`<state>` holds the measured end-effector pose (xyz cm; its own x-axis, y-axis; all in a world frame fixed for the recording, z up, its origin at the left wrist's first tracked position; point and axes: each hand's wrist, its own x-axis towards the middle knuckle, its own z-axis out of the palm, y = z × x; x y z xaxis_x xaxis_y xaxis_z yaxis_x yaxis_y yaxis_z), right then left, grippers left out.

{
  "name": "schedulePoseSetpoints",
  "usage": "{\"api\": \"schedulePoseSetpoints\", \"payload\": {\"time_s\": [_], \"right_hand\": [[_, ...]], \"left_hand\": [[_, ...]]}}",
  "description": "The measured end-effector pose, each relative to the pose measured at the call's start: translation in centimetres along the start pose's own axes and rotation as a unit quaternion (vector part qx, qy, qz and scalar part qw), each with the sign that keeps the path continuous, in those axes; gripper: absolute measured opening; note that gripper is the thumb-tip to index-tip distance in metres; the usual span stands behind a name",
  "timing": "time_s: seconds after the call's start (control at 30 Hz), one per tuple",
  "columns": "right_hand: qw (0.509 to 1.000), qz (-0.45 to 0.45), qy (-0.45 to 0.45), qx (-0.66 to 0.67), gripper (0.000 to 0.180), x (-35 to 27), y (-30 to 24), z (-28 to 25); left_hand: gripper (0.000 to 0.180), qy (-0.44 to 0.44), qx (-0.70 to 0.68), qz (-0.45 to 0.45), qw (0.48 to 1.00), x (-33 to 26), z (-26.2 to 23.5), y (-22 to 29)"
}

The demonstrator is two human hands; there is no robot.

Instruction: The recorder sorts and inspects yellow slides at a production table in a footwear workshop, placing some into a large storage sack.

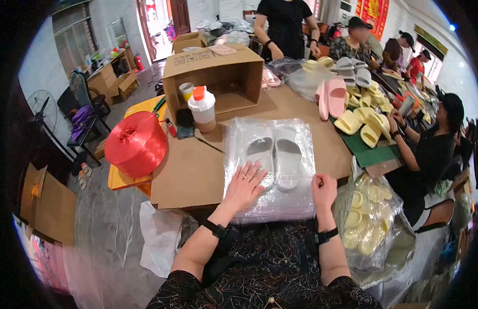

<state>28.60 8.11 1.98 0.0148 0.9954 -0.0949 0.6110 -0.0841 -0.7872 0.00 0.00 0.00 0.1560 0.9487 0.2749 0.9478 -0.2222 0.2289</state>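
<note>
Under the left hand (245, 184) lies a pair of pale grey slippers (274, 157), side by side on a stack of clear plastic bags (270, 154) spread over the brown cardboard-covered desk (192, 170). That hand rests flat and open, fingers spread, on the heel of the nearer slipper. The right hand (324, 188) is loosely closed, pinching the edge of the plastic film just right of the pair.

The slippers look like moulded foam: light, springy, with no fragile parts, and probably easiest to lift by the strap or by squeezing both soles together. The bags look thin, slick and limp; they would likely slide over each other, so a corner or an open mouth seems the best place to take one.

Beyond the left hand stands an open cardboard box (218, 77) on its side, with little visible inside; a lidded plastic cup (203, 108) stands in front of it. Left of that hand sits a red spool of twine (136, 144). Below the right hand hangs a big clear sack of yellow slippers (370, 221). Further beyond it, loose pink, yellow and grey slippers (352, 103) are piled before other people.
</note>
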Motion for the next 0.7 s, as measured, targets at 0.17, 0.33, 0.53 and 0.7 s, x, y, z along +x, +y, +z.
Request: {"api": "schedulePoseSetpoints", "payload": {"time_s": [0.17,0.33,0.53,0.7], "right_hand": [[0.882,-0.397,0.243,-0.071,0.039,-5.1,-6.0,3.5],[0.859,-0.501,0.026,-0.098,0.046,-6.7,-6.7,8.4],[0.865,-0.466,-0.02,-0.184,0.067,-5.9,-4.5,9.9],[0.886,-0.405,0.062,-0.215,0.07,-2.7,-0.3,6.6]], "left_hand": [[0.052,0.018,-0.012,0.006,1.0,-1.5,-1.0,-1.4],[0.055,0.024,0.017,0.037,0.999,-0.5,0.1,-1.1],[0.052,0.054,-0.033,0.023,0.998,-0.3,-0.1,-1.1],[0.054,0.063,-0.042,0.038,0.996,0.0,-0.8,-0.5]]}}
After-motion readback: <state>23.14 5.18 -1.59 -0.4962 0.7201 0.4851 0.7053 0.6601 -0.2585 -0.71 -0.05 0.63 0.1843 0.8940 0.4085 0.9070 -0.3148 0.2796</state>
